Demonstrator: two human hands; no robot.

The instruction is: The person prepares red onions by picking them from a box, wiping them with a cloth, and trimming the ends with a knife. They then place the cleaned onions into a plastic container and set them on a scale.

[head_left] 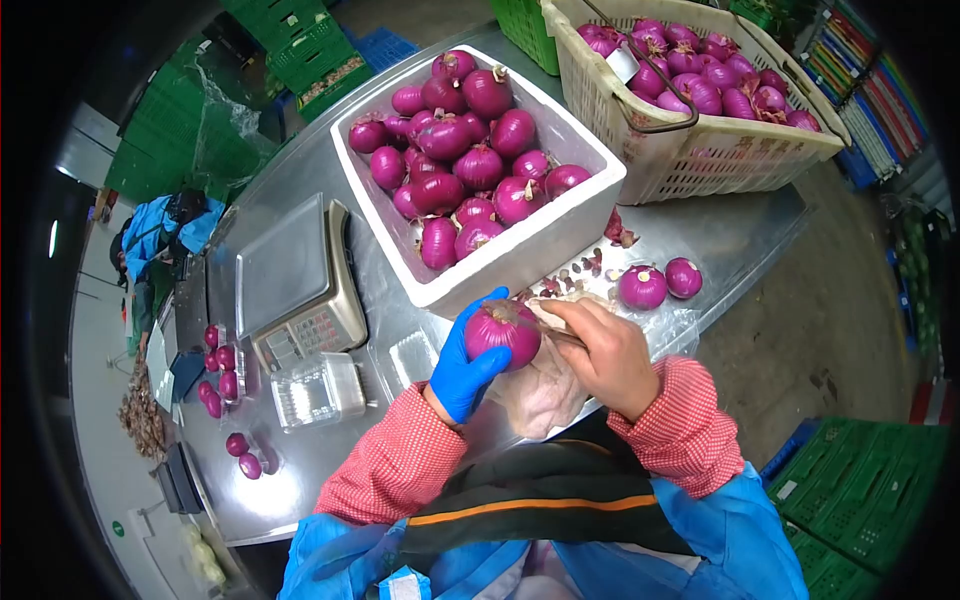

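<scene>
My left hand [465, 365], in a blue glove, is wrapped around a red onion [503, 335] and holds it up above the table. Close to the onion's right side is my bare right hand [600, 350], its fingers closed on a thin tool that looks like a small knife [565, 338], mostly hidden by the fingers. Below both hands lies a pale crumpled cloth or bag [545, 390]. Trimmed onion ends and bits of skin [560, 283] are scattered just beyond. Two loose onions, one of them a peeled red onion [642, 287], sit to the right.
A white foam box [440, 285] full of red onions stands ahead. Behind it at right is a cream plastic crate [690, 165] of onions. A scale [310, 290], clear plastic trays [318, 390] and packed onions [222, 370] are at left. Green crates [860, 490] stand lower right.
</scene>
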